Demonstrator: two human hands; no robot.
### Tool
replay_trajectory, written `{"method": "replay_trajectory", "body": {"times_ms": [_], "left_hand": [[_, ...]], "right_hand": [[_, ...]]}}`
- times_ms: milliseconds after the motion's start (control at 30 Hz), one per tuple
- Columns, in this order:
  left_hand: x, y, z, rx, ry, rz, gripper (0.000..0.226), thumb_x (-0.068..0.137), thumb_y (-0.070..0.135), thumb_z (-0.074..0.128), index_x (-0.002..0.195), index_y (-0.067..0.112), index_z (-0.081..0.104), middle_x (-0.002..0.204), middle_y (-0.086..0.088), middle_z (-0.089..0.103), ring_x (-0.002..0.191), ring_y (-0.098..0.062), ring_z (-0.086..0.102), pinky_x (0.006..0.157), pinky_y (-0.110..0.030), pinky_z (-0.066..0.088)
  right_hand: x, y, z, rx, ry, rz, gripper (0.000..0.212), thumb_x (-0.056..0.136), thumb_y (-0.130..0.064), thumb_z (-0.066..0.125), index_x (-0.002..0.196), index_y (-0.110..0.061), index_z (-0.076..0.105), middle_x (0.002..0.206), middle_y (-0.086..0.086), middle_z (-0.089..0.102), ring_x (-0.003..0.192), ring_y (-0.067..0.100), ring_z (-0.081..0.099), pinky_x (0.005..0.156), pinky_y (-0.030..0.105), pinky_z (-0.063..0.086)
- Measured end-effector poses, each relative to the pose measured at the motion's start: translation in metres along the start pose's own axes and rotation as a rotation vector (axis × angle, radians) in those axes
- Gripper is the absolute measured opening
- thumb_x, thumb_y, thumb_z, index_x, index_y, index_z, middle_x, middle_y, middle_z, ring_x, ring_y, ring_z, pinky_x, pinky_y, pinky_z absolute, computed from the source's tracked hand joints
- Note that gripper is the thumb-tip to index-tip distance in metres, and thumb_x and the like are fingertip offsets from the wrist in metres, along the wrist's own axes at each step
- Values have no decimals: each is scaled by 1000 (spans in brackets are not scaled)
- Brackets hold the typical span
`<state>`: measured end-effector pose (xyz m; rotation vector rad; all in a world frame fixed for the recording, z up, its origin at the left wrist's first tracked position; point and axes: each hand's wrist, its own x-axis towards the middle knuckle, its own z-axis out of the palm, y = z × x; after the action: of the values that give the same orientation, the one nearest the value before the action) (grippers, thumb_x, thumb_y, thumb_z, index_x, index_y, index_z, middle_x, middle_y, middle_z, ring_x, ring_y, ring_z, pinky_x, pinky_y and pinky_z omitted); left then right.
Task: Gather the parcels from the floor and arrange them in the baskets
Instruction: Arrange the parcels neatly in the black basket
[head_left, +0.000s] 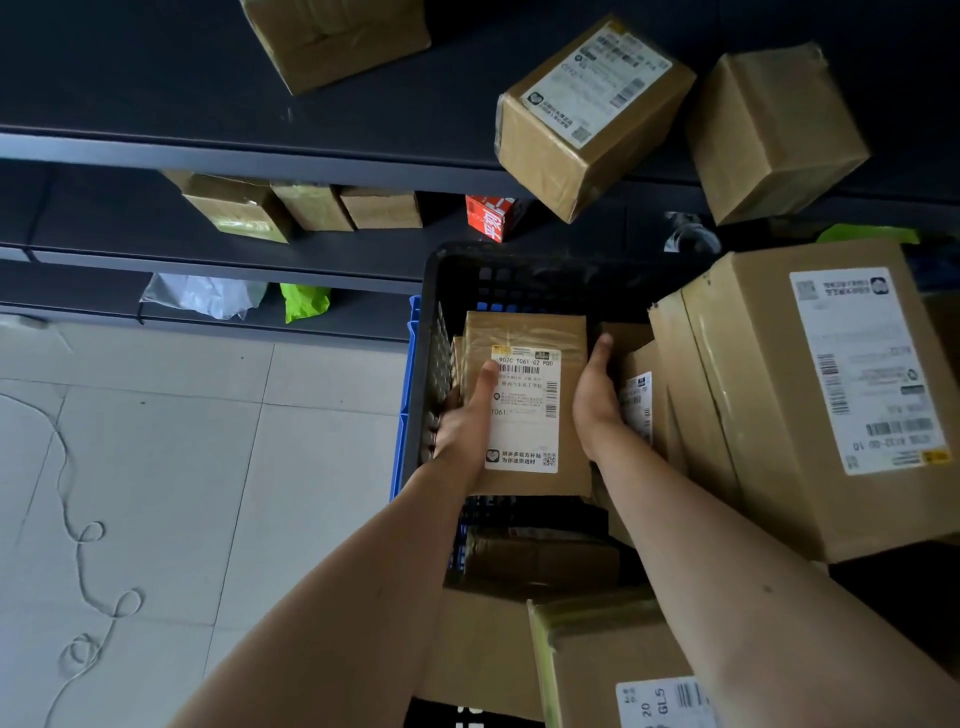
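Cardboard, taped and labelled, makes up the parcel (524, 400) that is gripped between both hands inside the black basket (441, 291); the left hand (465, 421) is pressed flat along its left edge with the thumb laid over the label; the right hand (597, 395) is held open against its right side; a second parcel (641, 400) apparently stands just beside it; larger boxes (800, 395) are crowded at the right; the tiled floor (156, 467) is seen at the left.
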<state>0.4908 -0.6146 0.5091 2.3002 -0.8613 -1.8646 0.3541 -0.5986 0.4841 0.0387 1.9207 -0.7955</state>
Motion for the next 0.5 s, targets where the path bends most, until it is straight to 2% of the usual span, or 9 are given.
{"method": "replay_trajectory", "body": {"times_ms": [67, 167, 300, 400, 500], "left_hand": [[0, -1, 1, -8, 1, -1, 130, 32, 105, 40, 126, 16, 57, 102, -5, 67, 93, -24, 65, 94, -41, 50], [3, -4, 2, 14, 24, -2, 133, 27, 105, 37, 122, 15, 59, 102, -6, 68, 94, -26, 65, 95, -42, 50], [3, -3, 3, 44, 37, 26, 125, 28, 103, 34, 112, 16, 64, 97, -6, 70, 90, -25, 67, 93, -40, 52], [8, -4, 4, 36, 38, 47, 124, 27, 105, 35, 110, 18, 65, 96, -6, 72, 88, -25, 69, 92, -40, 52], [9, -7, 4, 36, 40, 58, 126, 26, 106, 34, 111, 18, 64, 96, -6, 71, 89, -26, 68, 92, -40, 52]], "right_hand": [[2, 2, -1, -30, 4, -23, 84, 92, -75, 11, 127, -17, 60, 127, 8, 62, 120, 30, 53, 103, 40, 32], [3, 2, -2, -48, 4, -38, 81, 95, -71, 9, 123, -15, 61, 107, 6, 61, 105, 26, 54, 89, 35, 29], [6, 4, -3, -55, 6, -49, 70, 97, -68, 9, 105, -19, 58, 92, 3, 56, 87, 22, 48, 85, 34, 32], [16, 6, -1, -31, 2, -66, 72, 97, -69, 9, 105, -19, 60, 96, 3, 58, 88, 23, 51, 85, 34, 33], [20, 10, 1, -24, -1, -50, 79, 96, -70, 11, 122, -15, 61, 113, 7, 63, 108, 28, 56, 94, 38, 35]]}}
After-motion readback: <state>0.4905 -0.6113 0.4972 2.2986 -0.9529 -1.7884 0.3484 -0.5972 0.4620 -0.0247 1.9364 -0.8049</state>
